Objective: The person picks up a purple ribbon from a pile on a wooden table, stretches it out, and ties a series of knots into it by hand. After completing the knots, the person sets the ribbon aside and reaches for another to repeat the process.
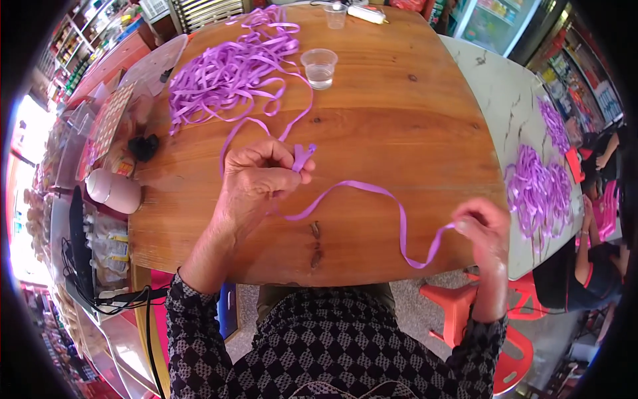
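A purple ribbon point(364, 186) runs in a loose, wavy line between my two hands above the wooden table. My left hand point(262, 174) is closed on the ribbon, with a short folded piece standing up between thumb and fingers. At the right, near the table's front edge, my right hand point(485, 229) pinches the ribbon, its fingers slightly blurred. From my left hand more ribbon leads back to a big tangled pile of purple ribbon point(229, 76) at the far left.
On the wooden table point(399, 126) stand a clear plastic cup point(319, 70) with liquid and another cup point(335, 14) farther back. A pink cylindrical object point(114, 191) is at the left edge. More purple ribbon point(538, 189) lies on a white marbled table, where a person point(585, 266) sits.
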Motion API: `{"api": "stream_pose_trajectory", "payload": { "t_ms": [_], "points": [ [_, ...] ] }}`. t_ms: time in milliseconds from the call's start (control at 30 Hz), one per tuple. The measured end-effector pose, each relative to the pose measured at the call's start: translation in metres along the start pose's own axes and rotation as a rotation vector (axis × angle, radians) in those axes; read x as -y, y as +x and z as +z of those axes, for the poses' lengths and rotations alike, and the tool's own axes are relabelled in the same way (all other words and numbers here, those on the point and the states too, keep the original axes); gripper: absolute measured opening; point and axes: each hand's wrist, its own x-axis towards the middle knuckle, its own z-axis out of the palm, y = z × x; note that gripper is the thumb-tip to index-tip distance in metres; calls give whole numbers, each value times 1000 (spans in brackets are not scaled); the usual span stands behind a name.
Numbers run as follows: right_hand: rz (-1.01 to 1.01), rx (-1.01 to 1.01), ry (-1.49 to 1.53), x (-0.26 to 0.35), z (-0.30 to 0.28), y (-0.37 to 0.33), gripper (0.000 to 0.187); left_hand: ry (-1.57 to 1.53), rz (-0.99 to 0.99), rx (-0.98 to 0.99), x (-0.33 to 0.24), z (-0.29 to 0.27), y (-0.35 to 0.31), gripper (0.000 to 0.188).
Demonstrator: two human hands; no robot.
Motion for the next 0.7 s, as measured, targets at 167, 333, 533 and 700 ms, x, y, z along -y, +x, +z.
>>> {"api": "stream_pose_trajectory", "payload": {
  "t_ms": [167,333,533,700],
  "points": [
    [141,254,74,6,42,23,13,72,75,109,7,-1,-3,12],
    [17,483,164,13,96,43,23,56,102,184,6,4,-15,13],
    [-112,536,256,22,125,45,11,57,104,203,11,-1,-22,15],
    [-51,496,126,27,118,41,7,230,130,62,1,-22,-25,17]
  ]
}}
